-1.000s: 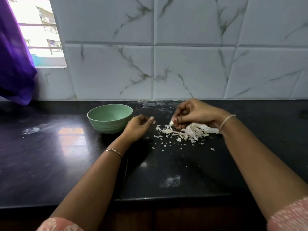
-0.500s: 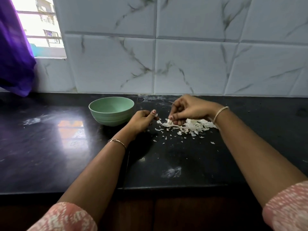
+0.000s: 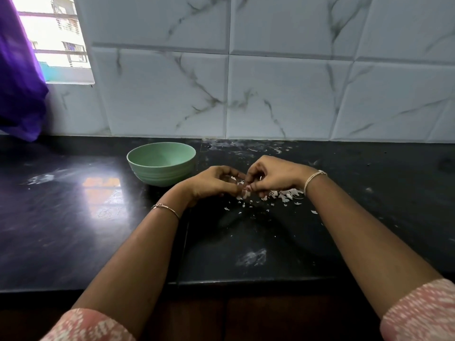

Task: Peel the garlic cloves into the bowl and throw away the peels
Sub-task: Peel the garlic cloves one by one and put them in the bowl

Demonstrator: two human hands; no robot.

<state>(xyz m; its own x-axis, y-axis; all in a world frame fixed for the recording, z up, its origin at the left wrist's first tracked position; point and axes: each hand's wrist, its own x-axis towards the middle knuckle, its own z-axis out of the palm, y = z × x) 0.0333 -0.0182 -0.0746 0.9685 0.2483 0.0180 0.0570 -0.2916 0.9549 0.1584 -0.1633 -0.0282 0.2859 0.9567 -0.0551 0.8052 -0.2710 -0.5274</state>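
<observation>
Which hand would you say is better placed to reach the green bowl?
Left, likely: both pinch the garlic clove, but the left hand lies beside the bowl; the right hand is farther, over the peels.

Dim, window (image 3: pixel 54 38) glare, bowed edges

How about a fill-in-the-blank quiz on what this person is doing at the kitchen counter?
1. The bowl is pale ____ in colour.
2. The white garlic peels lie on the ____ countertop, not in the bowl.
3. The curtain beside the window is ____.
4. The left hand and right hand pinch a garlic clove between them, to the ____ of the bowl.

Missing words: green; black; purple; right.
</observation>
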